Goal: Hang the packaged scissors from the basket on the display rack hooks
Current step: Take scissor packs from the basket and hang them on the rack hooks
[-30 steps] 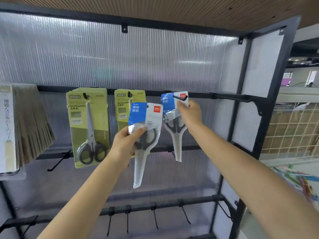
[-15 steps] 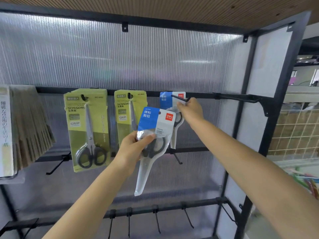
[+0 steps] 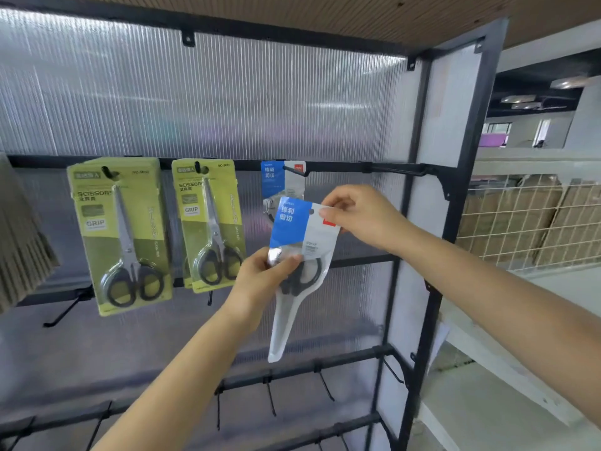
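The blue-and-white plastic pouch of black-handled scissors (image 3: pixel 300 255) is in mid-air in front of the black metal display rack (image 3: pixel 455 190), just below the top rail and not yet on a hook. The left hand (image 3: pixel 260 278) grips its lower left part, at the blue panel's foot, with thumb on the face and fingers curled behind; the right hand (image 3: pixel 361 216) pinches the pouch's top right corner at about two o'clock, beside the small hang hole, other fingers loosely curled. At twelve o'clock from the pouch an identical blue-and-white pouch (image 3: pixel 276 180) already hangs on a black hook (image 3: pixel 297 170), so that hook looks the likely target. Farther out at nine o'clock two green carded scissors packs (image 3: pixel 120 236) (image 3: pixel 209 222) hang on their own hooks. Judged so, several packs are hung, this one remains to be threaded; the basket is out of view, so how many are left cannot be told.
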